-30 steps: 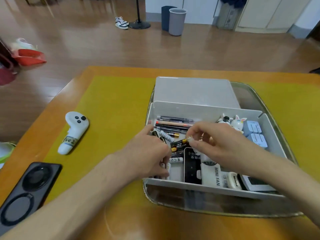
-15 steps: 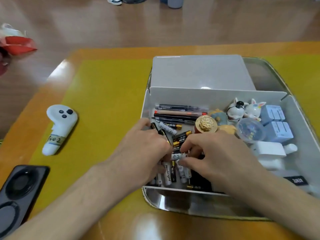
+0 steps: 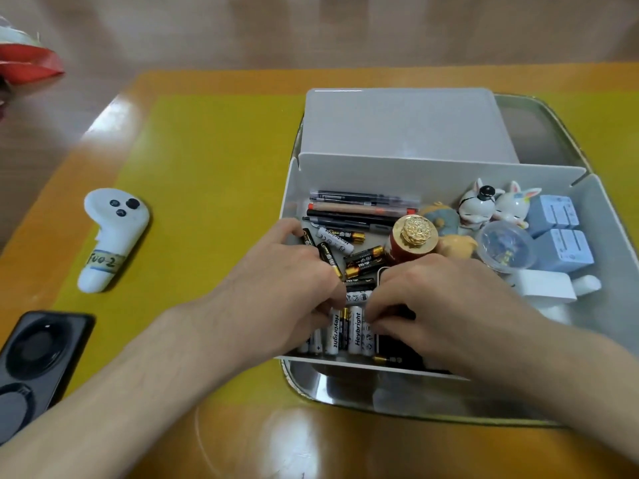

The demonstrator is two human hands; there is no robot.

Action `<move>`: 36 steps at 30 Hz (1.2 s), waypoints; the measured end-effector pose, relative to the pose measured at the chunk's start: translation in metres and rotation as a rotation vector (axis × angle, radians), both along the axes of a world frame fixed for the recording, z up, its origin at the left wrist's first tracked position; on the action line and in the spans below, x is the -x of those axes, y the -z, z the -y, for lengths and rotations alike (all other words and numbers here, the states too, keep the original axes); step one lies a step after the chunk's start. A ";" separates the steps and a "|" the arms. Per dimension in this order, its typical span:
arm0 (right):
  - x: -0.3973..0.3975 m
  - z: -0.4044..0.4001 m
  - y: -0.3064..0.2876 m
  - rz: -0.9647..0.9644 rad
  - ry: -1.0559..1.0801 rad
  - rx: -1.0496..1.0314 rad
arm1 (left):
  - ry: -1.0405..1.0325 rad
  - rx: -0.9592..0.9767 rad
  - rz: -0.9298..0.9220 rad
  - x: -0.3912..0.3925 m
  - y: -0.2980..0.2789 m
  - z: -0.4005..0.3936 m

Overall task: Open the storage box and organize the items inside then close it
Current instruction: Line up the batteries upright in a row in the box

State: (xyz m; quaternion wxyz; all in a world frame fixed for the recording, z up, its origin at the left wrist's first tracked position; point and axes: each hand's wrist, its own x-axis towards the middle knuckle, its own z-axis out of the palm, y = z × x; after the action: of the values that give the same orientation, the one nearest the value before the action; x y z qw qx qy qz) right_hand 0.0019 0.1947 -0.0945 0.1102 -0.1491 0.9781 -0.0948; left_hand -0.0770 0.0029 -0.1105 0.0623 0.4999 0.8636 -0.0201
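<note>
An open white storage box (image 3: 345, 167) is seen in a metal tray (image 3: 539, 112) on the counter (image 3: 214, 444). Both hands, left hand (image 3: 276, 288) and right hand (image 3: 442, 299), are held low over a pile of batteries (image 3: 349, 326) inside it, with fingers (image 3: 377, 323) curled on them. Pens (image 3: 359, 209) are laid at the back.

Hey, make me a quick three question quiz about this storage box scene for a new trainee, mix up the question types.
1. True or false: the storage box sits in a metal tray.
2. Multiple choice: the pens lie along which side of the box? A) far side B) near side C) right side
3. Fill in: both hands, left and right, are working on the loose ____.

Key: 1 true; 2 A; 3 batteries
</note>
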 end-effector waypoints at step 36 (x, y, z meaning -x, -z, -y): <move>0.004 -0.044 -0.024 0.165 0.041 0.276 | -0.018 -0.004 0.096 -0.011 -0.010 -0.013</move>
State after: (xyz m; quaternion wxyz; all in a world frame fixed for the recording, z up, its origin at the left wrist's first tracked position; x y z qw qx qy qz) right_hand -0.0025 0.2385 -0.0708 0.1666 -0.1345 0.9462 -0.2426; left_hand -0.0661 0.0156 -0.1005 0.1027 0.4928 0.8640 0.0060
